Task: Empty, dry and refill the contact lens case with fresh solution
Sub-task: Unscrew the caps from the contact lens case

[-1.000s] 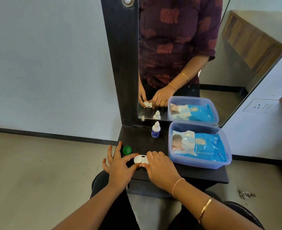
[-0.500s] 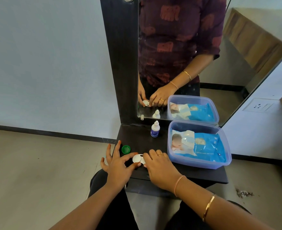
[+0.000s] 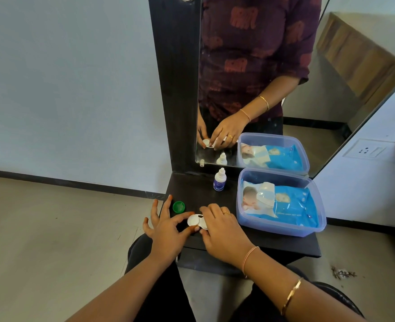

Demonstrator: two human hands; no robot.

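At the shelf [image 3: 215, 196] edge, left hand [image 3: 166, 233] thumb and forefinger are pinching the lens case [image 3: 195, 220]; right hand [image 3: 224, 233] fingers, curled, are gripping its other end.

The right hand [image 3: 224, 235] covers the right half of the contact lens case [image 3: 194, 221]. The print on the small bottle [image 3: 219, 182] is too small to read, and the picture on the wipes pack [image 3: 284, 203] is blurred
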